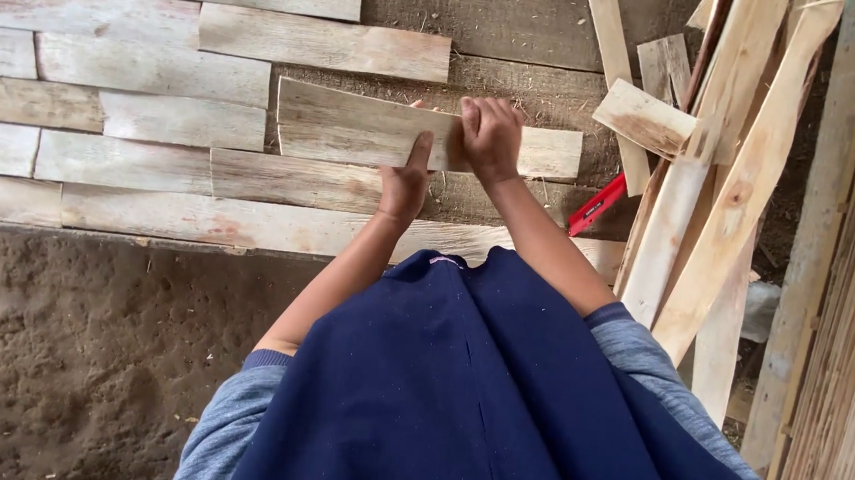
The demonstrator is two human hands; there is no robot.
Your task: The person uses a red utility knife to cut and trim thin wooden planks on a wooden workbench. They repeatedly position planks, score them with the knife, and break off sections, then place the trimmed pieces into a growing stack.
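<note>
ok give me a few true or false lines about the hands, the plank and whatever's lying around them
1. Both hands are on one pale wooden plank. True: the left hand is at its lower edge, the right hand grips it from above.
2. A red tool lies right of the arms. True.
3. The right hand holds the red tool. False: it lies untouched.
4. Loose wood strips are piled on the left. False: they lean at the right.
5. The ground is tiled. False: bare soil.
</note>
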